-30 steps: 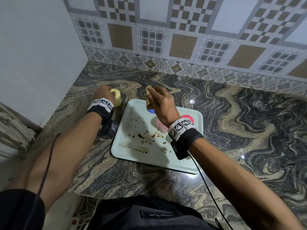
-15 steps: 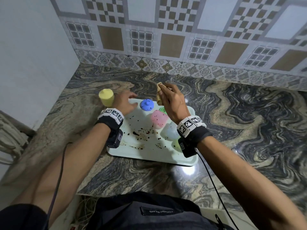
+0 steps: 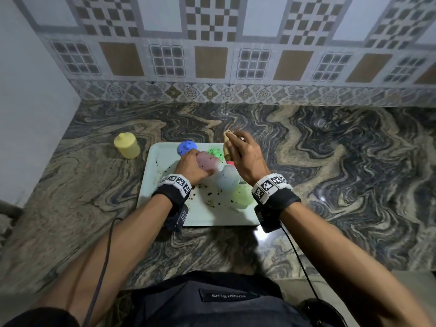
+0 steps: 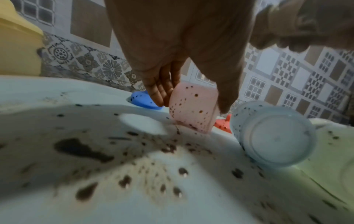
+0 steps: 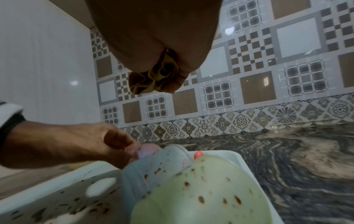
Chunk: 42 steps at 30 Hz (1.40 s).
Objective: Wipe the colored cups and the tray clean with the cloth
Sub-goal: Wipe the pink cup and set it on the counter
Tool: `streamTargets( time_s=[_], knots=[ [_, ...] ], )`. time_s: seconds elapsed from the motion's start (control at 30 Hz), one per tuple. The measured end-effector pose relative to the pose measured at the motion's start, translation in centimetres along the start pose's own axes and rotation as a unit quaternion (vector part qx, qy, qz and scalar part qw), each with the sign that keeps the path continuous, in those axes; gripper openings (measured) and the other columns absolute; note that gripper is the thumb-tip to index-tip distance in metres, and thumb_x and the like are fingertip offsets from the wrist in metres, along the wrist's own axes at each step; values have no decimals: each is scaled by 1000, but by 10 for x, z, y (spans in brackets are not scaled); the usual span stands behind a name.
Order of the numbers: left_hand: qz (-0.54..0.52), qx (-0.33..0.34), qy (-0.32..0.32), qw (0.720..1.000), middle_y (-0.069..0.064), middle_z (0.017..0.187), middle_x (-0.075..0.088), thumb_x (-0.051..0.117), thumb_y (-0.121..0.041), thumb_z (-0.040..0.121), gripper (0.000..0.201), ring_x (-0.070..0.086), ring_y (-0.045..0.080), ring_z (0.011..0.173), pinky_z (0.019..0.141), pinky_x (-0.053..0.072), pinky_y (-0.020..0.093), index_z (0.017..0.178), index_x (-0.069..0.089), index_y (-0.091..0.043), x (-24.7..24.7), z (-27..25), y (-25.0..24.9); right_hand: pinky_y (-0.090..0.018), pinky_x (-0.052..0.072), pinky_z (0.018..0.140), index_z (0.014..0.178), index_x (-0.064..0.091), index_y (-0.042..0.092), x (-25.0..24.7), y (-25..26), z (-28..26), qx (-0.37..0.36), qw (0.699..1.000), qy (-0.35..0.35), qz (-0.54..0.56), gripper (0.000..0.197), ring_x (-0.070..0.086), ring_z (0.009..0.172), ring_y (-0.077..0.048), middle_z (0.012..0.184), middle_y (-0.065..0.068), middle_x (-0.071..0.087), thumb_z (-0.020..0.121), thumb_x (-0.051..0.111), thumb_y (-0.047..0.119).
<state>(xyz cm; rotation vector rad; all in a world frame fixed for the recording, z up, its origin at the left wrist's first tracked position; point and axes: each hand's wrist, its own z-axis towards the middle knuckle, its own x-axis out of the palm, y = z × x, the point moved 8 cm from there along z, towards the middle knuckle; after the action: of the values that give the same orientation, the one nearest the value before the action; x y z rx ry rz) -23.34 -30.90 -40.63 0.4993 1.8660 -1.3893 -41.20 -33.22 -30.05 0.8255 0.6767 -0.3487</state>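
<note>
A pale mint tray spattered with dark brown spots lies on the marble counter. My left hand grips a spotted pink cup, tilted with its lower edge at the tray. My right hand hovers over the tray's far right corner and holds a bunched tan cloth. A blue cup, a green cup, a red cup, a light blue cup on its side and a pale green cup sit on the tray. A yellow cup stands upside down on the counter.
The counter ends at a patterned tiled wall behind and a plain wall on the left. Its front edge runs just before my body. Cables hang from both wrist cameras.
My left hand left the yellow cup on the counter, moved right onto the tray and took hold of the pink cup. My right hand kept the cloth above the tray's far edge.
</note>
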Motion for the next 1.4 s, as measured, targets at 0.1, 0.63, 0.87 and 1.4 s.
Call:
streamTargets(
  time_s=[0.1,0.63,0.87,1.4],
  knots=[
    [-6,28,-12,1000,8,115,64,90,-42,56,81,60,26,103,89,52,35,124,57,-14,-15,2,-6,-32,52,87,128,65,6,4,-1,-2,-13,1000,19,-9,31,64,101,-30,121,-15,60,104,51,19],
    [-107,169,-58,978,5,112,60,94,-15,52,74,64,14,99,88,55,21,120,64,-9,-96,-15,-50,-23,46,103,143,54,15,41,14,28,44,987,98,118,39,59,123,-12,138,-7,62,106,47,23],
    [-103,179,-66,976,6,113,59,92,-13,53,72,63,16,101,89,55,22,119,62,-9,-99,-19,-55,-7,33,51,140,58,24,18,0,33,139,983,26,115,37,44,46,6,54,14,46,106,46,25],
    [-107,210,-88,968,6,114,56,90,-13,52,72,63,20,101,87,57,28,117,60,-7,-110,-19,-65,-30,48,95,148,47,17,18,31,33,15,994,35,106,47,65,109,-19,130,-10,65,102,41,7]
  ],
)
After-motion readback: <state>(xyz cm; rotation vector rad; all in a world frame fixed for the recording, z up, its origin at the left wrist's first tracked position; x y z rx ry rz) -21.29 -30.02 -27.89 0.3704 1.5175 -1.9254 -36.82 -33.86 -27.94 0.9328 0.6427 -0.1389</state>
